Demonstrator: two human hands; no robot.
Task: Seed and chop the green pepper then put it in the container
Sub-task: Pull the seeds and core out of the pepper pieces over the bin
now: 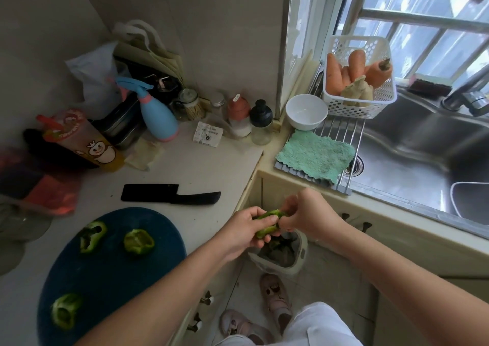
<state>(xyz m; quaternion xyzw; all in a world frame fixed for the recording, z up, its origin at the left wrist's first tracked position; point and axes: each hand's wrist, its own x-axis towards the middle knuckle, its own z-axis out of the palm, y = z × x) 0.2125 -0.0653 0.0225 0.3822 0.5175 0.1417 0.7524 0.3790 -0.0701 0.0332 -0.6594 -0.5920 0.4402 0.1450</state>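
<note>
Here, both hands met just past the counter's [201, 165] right-hand edge, over a bin [299, 262] standing on the floor. The left hand [246, 229] had its fingers curled under and around a pepper piece [266, 226], with the thumb lying over the top. The green strip lay across those fingers, and its lower end poked out beside them. The right hand [308, 213] held the opposite, upper end, with its fingertips bunched together and pinching into that end and the other knuckles bent over it. How far the fingertips reached inside the strip could not be told, because the back of the hand hid them. Neither hand touched the counter.

On the counter's near-left part lay a round blue cutting board [119, 279] carrying three more pepper chunks. Two sat side by side toward its far edge [92, 236] [139, 241], and one sat alone near its left rim [64, 311], well apart from the others. A black knife [169, 194] lay flat on the bare counter just beyond the board's far edge, with its handle pointing toward the right-hand edge and no hand on it. A white bowl [306, 111] stood on a rack over the sink's [423, 155] left end, beside a white basket [381, 99] of carrots.
</note>
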